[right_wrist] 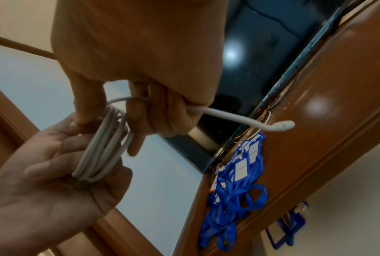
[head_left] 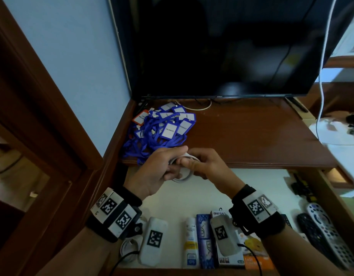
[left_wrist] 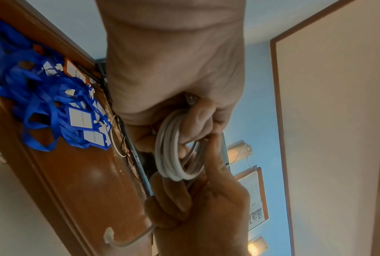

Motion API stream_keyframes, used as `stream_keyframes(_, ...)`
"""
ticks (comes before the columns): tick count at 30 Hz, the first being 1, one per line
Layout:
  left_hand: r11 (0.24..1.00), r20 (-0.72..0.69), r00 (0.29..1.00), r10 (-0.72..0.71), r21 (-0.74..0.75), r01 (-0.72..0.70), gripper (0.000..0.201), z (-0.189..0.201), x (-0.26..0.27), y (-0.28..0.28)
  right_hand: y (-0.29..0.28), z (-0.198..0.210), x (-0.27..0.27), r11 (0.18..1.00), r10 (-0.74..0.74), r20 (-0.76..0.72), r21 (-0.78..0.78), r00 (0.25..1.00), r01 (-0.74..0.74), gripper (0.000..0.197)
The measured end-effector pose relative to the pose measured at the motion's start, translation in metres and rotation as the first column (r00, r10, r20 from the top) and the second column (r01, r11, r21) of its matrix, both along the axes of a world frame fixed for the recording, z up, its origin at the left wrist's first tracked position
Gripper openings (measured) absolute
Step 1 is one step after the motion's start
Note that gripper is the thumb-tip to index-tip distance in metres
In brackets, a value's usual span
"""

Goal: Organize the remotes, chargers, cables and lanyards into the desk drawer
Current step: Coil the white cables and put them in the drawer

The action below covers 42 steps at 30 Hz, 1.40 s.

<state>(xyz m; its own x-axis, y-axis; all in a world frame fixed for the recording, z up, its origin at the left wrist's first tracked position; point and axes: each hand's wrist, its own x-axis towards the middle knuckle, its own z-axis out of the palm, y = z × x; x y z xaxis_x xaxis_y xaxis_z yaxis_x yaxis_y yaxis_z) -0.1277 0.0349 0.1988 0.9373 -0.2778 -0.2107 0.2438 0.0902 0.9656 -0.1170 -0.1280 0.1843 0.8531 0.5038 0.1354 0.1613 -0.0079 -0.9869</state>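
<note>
My head camera looks steeply down on both hands. Each wrist camera sits close behind my palm, facing along my fingers and upward. All three views share the white cable coil and the blue lanyards beyond my hands.

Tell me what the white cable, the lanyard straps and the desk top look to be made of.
White cable: likely rubbery matte plastic sheath; it bends into soft loops without kinks.
Lanyard straps: woven fabric ribbon, probably; flat, limp, tangled, dull blue.
Desk top: wood or wood veneer with glossy varnish; brown with bright light reflections.
</note>
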Motion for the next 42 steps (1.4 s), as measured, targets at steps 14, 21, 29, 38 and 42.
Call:
stream_keyframes(14,0.735,0.717,0.697,-0.027,0.487,-0.472,0.046,-0.035,0.014,0.021,0.011,-0.005,0.015,0.986,-0.16,-0.21,0.008,0.965,0.165,0.022)
stream_keyframes(21,0.781,0.547,0.831,0.098,0.476,-0.405,0.034,-0.043,0.014,0.029,0.022,-0.015,0.022,0.986,-0.164,-0.262,-0.004,0.951,0.169,0.034)
stream_keyframes(29,0.86,0.411,0.891,0.195,0.364,-0.356,0.03,-0.035,0.021,0.045,0.021,-0.013,0.036,0.988,-0.133,-0.163,0.059,0.978,0.144,0.021)
stream_keyframes(38,0.925,0.39,0.92,-0.05,0.365,-0.105,0.026,-0.02,0.013,0.053,0.003,-0.008,0.049,0.994,-0.109,-0.029,0.009,0.994,0.109,0.005)
stream_keyframes(42,0.925,0.451,0.893,0.016,0.332,-0.184,0.025,-0.02,0.017,0.049,0.015,-0.024,0.047,0.977,-0.195,0.02,-0.083,0.981,0.196,0.014)
